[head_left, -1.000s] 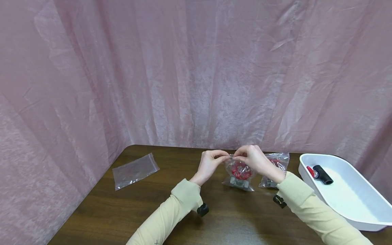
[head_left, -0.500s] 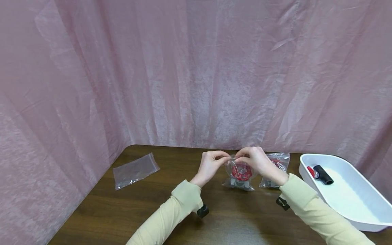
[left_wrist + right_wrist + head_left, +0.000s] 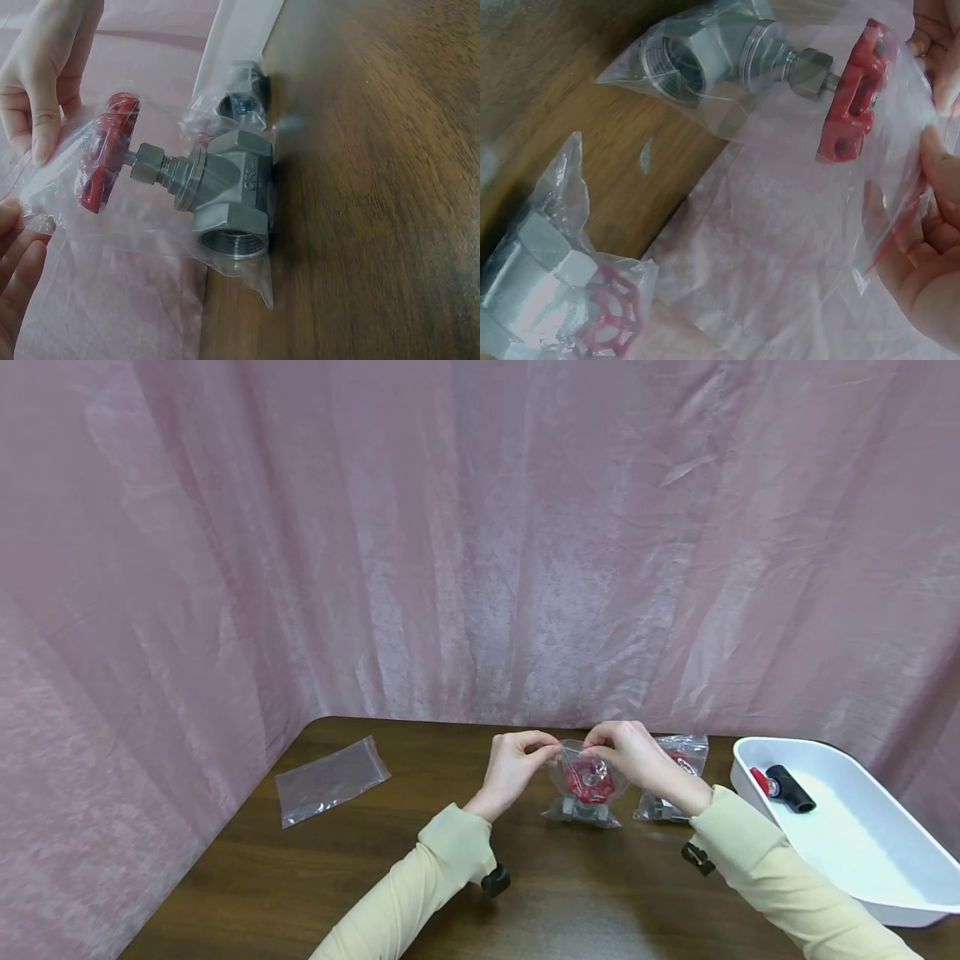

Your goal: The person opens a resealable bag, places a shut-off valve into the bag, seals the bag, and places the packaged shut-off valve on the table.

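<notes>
A gate valve (image 3: 229, 180) with a red handwheel (image 3: 109, 154) stands upright on the table inside a clear zip bag (image 3: 551, 810). My left hand (image 3: 513, 768) pinches the left end of the bag's top edge between thumb and fingers. On the same edge, further right, my right hand (image 3: 633, 756) pinches with thumb and fingertips. A red seal line (image 3: 892, 240) runs along the bag's mouth by the right fingers. The handwheel sits just below both hands.
Just right, a second bagged valve (image 3: 544, 277) lies partly behind my right wrist. A white tray (image 3: 862, 827) at the right holds a black pipe fitting (image 3: 792, 789) with a red handle. A flat clear bag (image 3: 330, 781) lies at the left. Pink curtain hangs behind.
My right hand has slid a little to the right along the bag's top edge, widening the gap between the hands. The left hand and the valve stay nearly in place.
</notes>
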A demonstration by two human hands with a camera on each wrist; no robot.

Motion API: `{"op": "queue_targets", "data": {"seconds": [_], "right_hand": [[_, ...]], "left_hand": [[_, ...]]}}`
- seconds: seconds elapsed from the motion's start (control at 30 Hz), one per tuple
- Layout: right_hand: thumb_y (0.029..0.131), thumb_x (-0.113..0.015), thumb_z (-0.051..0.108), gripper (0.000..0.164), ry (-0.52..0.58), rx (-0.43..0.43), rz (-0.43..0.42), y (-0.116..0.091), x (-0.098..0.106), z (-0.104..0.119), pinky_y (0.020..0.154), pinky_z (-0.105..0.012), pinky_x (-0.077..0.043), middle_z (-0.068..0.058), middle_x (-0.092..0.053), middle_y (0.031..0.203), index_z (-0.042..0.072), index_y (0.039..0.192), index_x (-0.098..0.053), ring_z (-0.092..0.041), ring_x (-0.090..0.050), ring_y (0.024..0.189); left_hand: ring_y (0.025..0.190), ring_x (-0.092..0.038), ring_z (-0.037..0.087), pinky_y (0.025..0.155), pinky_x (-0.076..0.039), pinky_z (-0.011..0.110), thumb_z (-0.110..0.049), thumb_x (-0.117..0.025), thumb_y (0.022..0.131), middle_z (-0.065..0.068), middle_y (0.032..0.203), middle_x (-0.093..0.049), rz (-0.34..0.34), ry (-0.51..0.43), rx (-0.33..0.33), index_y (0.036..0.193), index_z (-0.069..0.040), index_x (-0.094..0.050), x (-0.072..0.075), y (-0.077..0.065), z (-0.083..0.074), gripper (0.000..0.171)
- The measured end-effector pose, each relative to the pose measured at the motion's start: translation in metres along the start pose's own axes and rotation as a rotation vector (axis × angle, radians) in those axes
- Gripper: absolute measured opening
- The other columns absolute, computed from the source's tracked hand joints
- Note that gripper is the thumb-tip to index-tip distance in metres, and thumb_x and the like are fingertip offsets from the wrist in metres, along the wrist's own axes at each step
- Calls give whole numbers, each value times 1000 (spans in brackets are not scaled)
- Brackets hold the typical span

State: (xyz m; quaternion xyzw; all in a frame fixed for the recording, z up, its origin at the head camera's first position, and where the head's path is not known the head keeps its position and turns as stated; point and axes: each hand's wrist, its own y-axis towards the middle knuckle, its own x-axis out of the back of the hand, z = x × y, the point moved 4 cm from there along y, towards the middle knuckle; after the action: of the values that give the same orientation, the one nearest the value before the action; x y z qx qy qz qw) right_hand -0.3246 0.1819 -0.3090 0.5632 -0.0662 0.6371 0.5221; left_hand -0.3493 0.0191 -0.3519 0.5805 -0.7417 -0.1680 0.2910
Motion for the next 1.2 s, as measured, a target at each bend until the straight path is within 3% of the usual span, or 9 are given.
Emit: {"op": "queue_targets", "data": {"seconds": [0.13,0.3,0.47,0.6,0.73,0.9,1.0,1.2], "right_hand": [[74,-72,3,16,-72,17,-20,1,-3,4,50,-28,-41,6,-55,67,10,69,-59,-8,-46,56],[71,-73,-1,18,-137,67,-67,1,-4,9,51,-30,-42,2,-55,66,8,68,-57,-12,-50,57],[74,-71,1,15,-60,34,-51,1,-3,3,52,-29,-42,5,-56,68,10,69,-60,-10,-49,58],[78,-69,4,8,17,24,-12,-2,-2,-1,56,-28,-44,6,-59,74,10,76,-64,-8,-52,64],[78,-69,4,6,52,25,8,-7,2,-4,58,-29,-45,4,-61,78,7,81,-65,-8,-54,66],[77,-69,5,6,62,-14,38,-9,1,-7,55,-27,-43,5,-59,74,7,78,-64,-7,-50,61],[77,-70,5,8,48,-18,39,-8,0,-6,53,-26,-42,7,-57,70,9,75,-63,-6,-47,59],[76,-70,3,13,-28,-4,6,-7,2,-2,49,-26,-40,6,-55,68,10,71,-61,-6,-44,55]], "left_hand": [[61,-61,7,56,-51,28,-8,-68,81,-4,70,-65,-5,26,-14,80,-5,-71,0,0,0,4],[61,-61,6,56,-50,24,-8,-68,81,-5,70,-65,-11,43,-16,81,-5,-71,1,0,0,5],[62,-61,8,56,-50,25,-7,-68,80,-2,71,-66,-21,27,-10,82,-3,-71,1,1,1,5],[63,-63,16,58,-51,32,-5,-67,81,4,73,-66,-12,-7,12,82,0,-70,1,0,1,6],[65,-63,28,59,-51,41,0,-65,81,14,74,-66,-8,-30,18,83,5,-68,3,-2,-11,6],[66,-63,32,58,-51,32,4,-64,81,19,75,-64,-11,-22,17,83,9,-67,6,-6,-34,6],[66,-63,33,57,-51,31,5,-63,81,20,76,-64,-14,-18,14,83,9,-67,6,-6,-37,6],[66,-63,33,59,-51,40,5,-64,80,19,75,-64,-15,-23,6,82,9,-67,5,-5,-36,5]]}}
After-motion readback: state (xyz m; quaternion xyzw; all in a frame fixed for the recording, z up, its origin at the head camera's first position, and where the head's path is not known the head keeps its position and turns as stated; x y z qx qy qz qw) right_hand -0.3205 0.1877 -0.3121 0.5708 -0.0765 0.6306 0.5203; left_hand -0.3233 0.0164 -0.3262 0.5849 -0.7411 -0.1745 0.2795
